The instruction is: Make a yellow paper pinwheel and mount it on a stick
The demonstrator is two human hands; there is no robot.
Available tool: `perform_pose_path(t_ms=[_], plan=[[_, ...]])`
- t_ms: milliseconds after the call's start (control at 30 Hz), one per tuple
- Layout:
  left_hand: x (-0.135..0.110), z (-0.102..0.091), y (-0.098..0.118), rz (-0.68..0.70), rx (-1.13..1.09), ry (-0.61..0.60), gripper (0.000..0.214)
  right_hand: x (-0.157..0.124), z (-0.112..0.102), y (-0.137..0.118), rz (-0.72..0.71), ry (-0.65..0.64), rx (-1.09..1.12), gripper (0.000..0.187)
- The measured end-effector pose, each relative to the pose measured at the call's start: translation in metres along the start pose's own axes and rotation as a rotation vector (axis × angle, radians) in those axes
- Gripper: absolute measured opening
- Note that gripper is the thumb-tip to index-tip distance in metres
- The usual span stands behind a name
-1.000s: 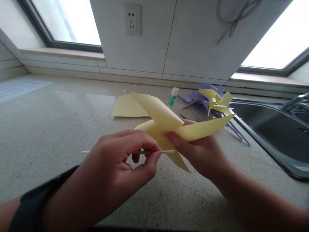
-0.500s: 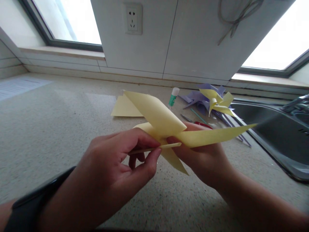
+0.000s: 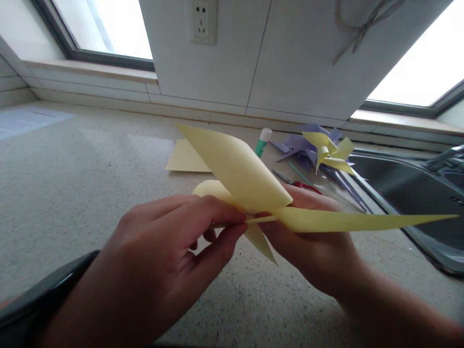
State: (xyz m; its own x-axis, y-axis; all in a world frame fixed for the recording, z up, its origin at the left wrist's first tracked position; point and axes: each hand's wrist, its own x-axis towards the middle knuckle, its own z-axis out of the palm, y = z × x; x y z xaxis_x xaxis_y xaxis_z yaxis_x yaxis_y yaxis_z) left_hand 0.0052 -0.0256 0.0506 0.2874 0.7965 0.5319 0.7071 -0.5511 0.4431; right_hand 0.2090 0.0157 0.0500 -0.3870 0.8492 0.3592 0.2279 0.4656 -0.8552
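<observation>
A yellow paper pinwheel (image 3: 239,164) with curled blades is held up over the counter between my hands. My right hand (image 3: 311,246) grips it from the right, its fingers partly behind the blades. My left hand (image 3: 181,246) pinches a thin, pale rolled paper stick (image 3: 263,219) between thumb and fingertips. The stick lies against the pinwheel's middle, its tip close to my right fingers. Whether it passes into the paper cannot be made out. Part of the stick is hidden in my left hand.
On the speckled counter (image 3: 108,193) lie yellow paper (image 3: 186,157), a glue stick (image 3: 263,142), red-handled scissors (image 3: 306,186) and finished yellow (image 3: 342,162) and purple pinwheels (image 3: 295,145). A steel sink (image 3: 384,169) is at right. A printed sheet (image 3: 32,121) lies far left.
The pinwheel has come closer and tilted, its right blade now reaching farther right. My left hand has brought the stick up against the pinwheel's middle. The view has shifted slightly.
</observation>
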Motion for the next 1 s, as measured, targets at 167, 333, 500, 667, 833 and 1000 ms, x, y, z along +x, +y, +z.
perform_pose_path(t_ms=[167, 333, 500, 667, 833, 1000], plan=[[-0.0006, -0.0026, 0.0006, 0.038, 0.025, -0.046, 0.014, -0.0024, -0.0034, 0.0035, -0.024, -0.038, -0.024, 0.006], [-0.0020, -0.0054, -0.0009, 0.070, 0.046, -0.062, 0.019, -0.0030, -0.0054, 0.0051, -0.029, -0.049, -0.020, 0.010], [-0.0036, -0.0055, -0.0029, 0.074, 0.053, -0.058, 0.017, -0.0031, -0.0050, 0.0047, -0.033, -0.050, -0.010, 0.014], [-0.0024, -0.0036, -0.0031, 0.073, 0.056, -0.045, 0.017, -0.0046, -0.0047, 0.0043, -0.001, -0.079, 0.030, 0.014], [-0.0038, -0.0026, -0.0019, 0.056, 0.035, -0.047, 0.019, -0.0048, -0.0065, 0.0059, 0.016, -0.101, 0.044, 0.012], [-0.0053, -0.0020, -0.0017, 0.058, 0.004, -0.026, 0.017, -0.0030, -0.0074, 0.0073, 0.026, -0.099, 0.069, 0.011]])
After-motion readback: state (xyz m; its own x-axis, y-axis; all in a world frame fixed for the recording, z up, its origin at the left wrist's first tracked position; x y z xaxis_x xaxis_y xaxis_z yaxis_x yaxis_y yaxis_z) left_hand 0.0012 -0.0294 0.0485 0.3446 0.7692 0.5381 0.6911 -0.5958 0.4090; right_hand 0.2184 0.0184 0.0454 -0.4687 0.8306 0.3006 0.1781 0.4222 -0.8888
